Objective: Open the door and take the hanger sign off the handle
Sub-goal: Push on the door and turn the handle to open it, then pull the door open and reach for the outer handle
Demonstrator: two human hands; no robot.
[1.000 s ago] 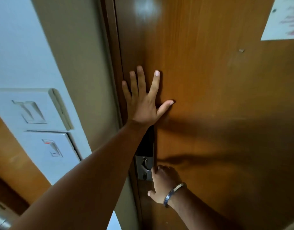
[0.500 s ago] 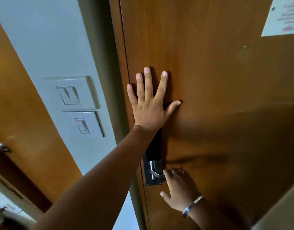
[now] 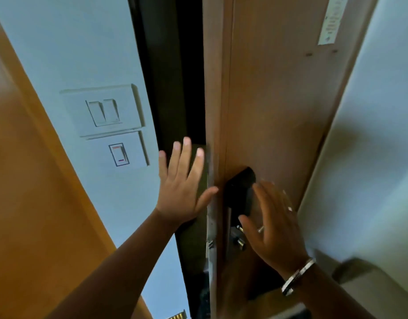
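Beside the ajar door [image 3: 267,100], left hand [image 3: 180,189] and right hand [image 3: 276,226] spread fingers apart.

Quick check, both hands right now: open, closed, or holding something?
Left hand: open, fingers spread, holding nothing, at the brown wooden door's edge.
Right hand: open, holding nothing, over the black lock plate.

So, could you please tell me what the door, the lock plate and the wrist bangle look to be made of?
The door looks like wood or wood veneer with a smooth brown satin finish; motion blur hides any grain. The lock plate appears glossy black, plastic or coated metal, I cannot tell which. The bangle on the right wrist looks like polished silver-toned metal, going by its bright highlights.
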